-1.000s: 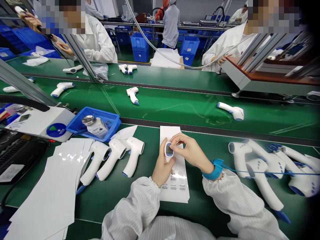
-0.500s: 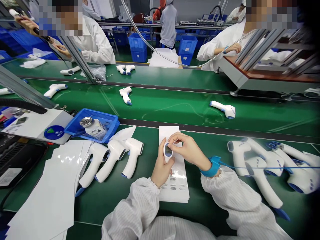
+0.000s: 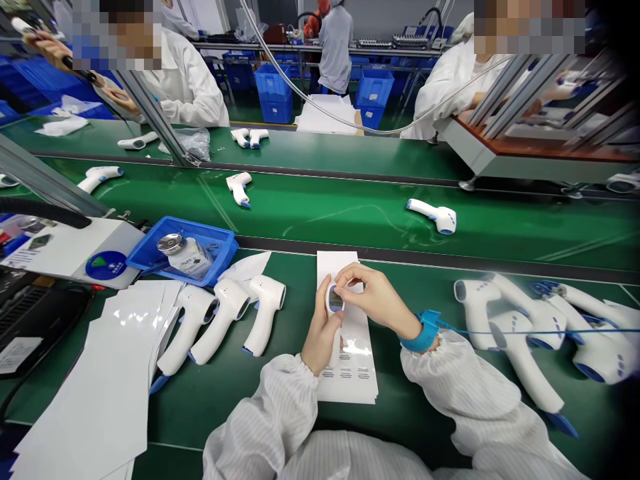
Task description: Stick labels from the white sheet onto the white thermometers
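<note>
My left hand (image 3: 321, 333) is wrapped round a white and blue infrared thermometer (image 3: 335, 299), its end with the small grey screen facing up toward me. The rest of its body is hidden by my fingers. My right hand (image 3: 375, 293) is closed in a pinch at the upper edge of that screen; whatever its fingertips hold is too small to tell. A blue wrist strap (image 3: 424, 331) with a cord circles my right wrist. Under both hands lies a stack of white label sheets (image 3: 350, 390) with small printed text.
Left of me lie several white thermometers (image 3: 265, 313), loose white sheets (image 3: 95, 387) and a blue tray (image 3: 220, 270) holding a metal-topped bottle (image 3: 185, 257). More thermometers (image 3: 525, 360) are piled at right. A green conveyor belt (image 3: 325, 213) carries others. Co-workers sit across it.
The thermometers on the conveyor belt have shifted left. My hands keep nearly the same hold. At the far right, a co-worker's arm has moved in behind the metal frame.
</note>
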`<action>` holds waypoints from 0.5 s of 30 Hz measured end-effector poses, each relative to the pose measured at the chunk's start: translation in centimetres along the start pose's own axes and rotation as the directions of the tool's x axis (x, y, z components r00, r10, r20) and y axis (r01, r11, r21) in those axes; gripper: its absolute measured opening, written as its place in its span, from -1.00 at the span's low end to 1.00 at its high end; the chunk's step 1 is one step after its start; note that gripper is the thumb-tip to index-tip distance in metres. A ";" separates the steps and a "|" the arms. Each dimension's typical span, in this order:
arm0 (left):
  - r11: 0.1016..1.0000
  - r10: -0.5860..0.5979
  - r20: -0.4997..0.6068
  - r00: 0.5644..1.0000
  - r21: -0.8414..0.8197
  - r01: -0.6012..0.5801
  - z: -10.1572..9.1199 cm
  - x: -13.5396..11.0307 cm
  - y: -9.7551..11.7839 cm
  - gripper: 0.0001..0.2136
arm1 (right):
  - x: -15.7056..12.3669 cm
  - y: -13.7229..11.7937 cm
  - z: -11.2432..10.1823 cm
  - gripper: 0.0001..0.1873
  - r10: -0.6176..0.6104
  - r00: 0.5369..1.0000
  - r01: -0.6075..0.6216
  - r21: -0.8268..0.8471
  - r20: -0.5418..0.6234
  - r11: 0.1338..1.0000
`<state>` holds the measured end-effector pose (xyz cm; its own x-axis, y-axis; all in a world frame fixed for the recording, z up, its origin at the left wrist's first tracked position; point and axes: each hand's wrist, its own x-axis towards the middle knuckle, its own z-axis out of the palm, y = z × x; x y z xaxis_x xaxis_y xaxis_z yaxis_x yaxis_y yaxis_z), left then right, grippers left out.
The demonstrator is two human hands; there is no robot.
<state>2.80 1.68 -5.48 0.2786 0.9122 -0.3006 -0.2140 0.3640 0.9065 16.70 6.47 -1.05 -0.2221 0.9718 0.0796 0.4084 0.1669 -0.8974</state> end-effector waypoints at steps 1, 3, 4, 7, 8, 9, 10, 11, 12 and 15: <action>1.000 -0.017 -0.009 1.000 -0.004 0.017 0.0 0.0 0.0 -0.39 | 0.0 0.0 0.0 -0.92 0.000 1.000 0.000 -0.001 -0.001 1.000; 0.999 -0.034 -0.017 0.999 -0.008 0.034 0.0 0.0 -0.1 -0.42 | 0.0 0.1 0.0 -0.92 -0.002 1.000 0.002 -0.002 -0.002 1.000; 0.999 -0.035 -0.016 0.999 -0.008 0.035 0.0 0.0 -0.1 -0.42 | 0.1 0.1 0.1 -0.92 -0.003 1.000 0.003 -0.001 -0.002 1.000; 0.999 -0.034 -0.020 0.999 -0.005 0.034 0.0 0.1 -0.3 -0.43 | 0.1 0.3 0.1 -0.92 -0.004 1.000 0.004 0.006 -0.005 1.000; 0.999 -0.035 -0.022 0.999 -0.005 0.034 0.0 0.1 -0.4 -0.42 | 0.1 0.3 0.1 -0.92 -0.005 1.000 0.005 0.008 -0.007 1.000; 0.999 -0.035 -0.023 0.999 -0.005 0.035 0.0 0.1 -0.4 -0.42 | 0.1 0.3 0.2 -0.92 -0.005 1.000 0.005 0.009 -0.009 1.000; 0.999 -0.036 -0.024 0.999 -0.005 0.036 0.0 0.2 -0.4 -0.42 | 0.1 0.4 0.2 -0.92 -0.004 1.000 0.005 0.009 -0.011 1.000; 0.999 -0.036 -0.024 0.999 -0.007 0.036 0.0 0.2 -0.4 -0.42 | 0.1 0.4 0.2 -0.92 -0.003 1.000 0.003 0.009 -0.012 1.000; 0.999 -0.035 -0.022 0.999 -0.008 0.035 0.0 0.2 -0.4 -0.42 | 0.1 0.4 0.3 -0.92 0.000 1.000 0.000 0.007 -0.013 1.000; 0.999 -0.030 -0.021 0.999 -0.012 0.030 0.0 0.2 -0.4 -0.44 | 0.1 0.5 0.4 -0.92 0.000 1.000 0.000 -0.008 -0.020 1.000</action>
<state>3.00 1.73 -5.93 0.2654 0.9044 -0.3341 -0.2165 0.3936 0.8934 16.54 6.60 -1.67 -0.2046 0.9749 0.0883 0.4153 0.1681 -0.8940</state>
